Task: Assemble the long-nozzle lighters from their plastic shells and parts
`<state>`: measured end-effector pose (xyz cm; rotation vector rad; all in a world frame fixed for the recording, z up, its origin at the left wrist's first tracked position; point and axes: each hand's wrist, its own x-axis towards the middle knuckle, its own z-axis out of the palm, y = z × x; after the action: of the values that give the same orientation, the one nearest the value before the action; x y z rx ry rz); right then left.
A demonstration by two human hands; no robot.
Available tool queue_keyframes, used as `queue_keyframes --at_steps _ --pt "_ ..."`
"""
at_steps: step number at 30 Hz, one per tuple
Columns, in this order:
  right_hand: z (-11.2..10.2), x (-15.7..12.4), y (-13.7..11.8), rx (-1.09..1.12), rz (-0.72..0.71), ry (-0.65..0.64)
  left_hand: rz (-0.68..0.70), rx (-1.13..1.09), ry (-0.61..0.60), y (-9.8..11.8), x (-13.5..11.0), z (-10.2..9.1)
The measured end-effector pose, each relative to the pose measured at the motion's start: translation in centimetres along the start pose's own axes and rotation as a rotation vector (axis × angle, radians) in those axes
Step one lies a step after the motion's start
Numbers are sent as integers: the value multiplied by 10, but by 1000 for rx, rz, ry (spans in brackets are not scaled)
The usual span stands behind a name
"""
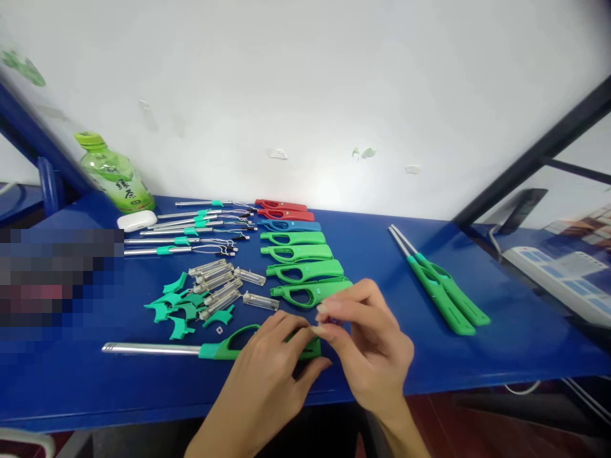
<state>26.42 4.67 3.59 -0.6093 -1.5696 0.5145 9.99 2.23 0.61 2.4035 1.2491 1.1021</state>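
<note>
From the left, the metal tube (153,349) of a green lighter (226,349) comes first, near the front edge of the blue desk (363,261); its slotted tip points toward the desk's left edge, and the lighter's long axis runs roughly along the front edge, handle end to the right; the tube looks smooth and stiff, likely slippery and a poor place to hold; just behind it lie teal plastic pieces (181,327), with clear cylinders (222,289) beside them; next, the left hand (272,356) lies over the handle, fingers bent round it in a grip; the handle seems light, hard plastic, probably thin-walled, so it is best taken there, firmly but without crushing; behind the hands, a green handle shell (329,289) has its narrow end to the left too; the right hand (375,350) is pinched at the fingertips on a small dark piece (334,321), too hidden to name, beside the handle's end; further right, well apart, two assembled lighters (443,305) slant side by side, tubes toward the rear edge, handles toward the front right corner.
</note>
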Motion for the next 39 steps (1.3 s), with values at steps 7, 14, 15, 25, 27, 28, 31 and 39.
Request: queue_keyframes --at_steps 7,14,15,25,27,28,31,39 --pt "-5 -4 0 -64 20 -47 -18 6 -23 0 1 -1" --pt "-1 -4 1 15 -13 9 -1 6 -28 0 0 -2" --pt "-1 -4 2 16 -10 15 -3 8 -30 0 0 -2" --pt "-5 -5 -3 -39 12 -35 9 8 -28 -2 -1 0" --pt "-4 -6 -3 -42 6 -38 19 8 -20 -3 -1 1" --pt "-3 -6 -2 -45 3 -35 26 10 -14 -3 -1 1" --pt "-1 -8 1 -33 -9 -8 41 21 -4 -4 -1 2" --pt "1 -10 5 -19 -9 53 55 37 -30 -3 0 0"
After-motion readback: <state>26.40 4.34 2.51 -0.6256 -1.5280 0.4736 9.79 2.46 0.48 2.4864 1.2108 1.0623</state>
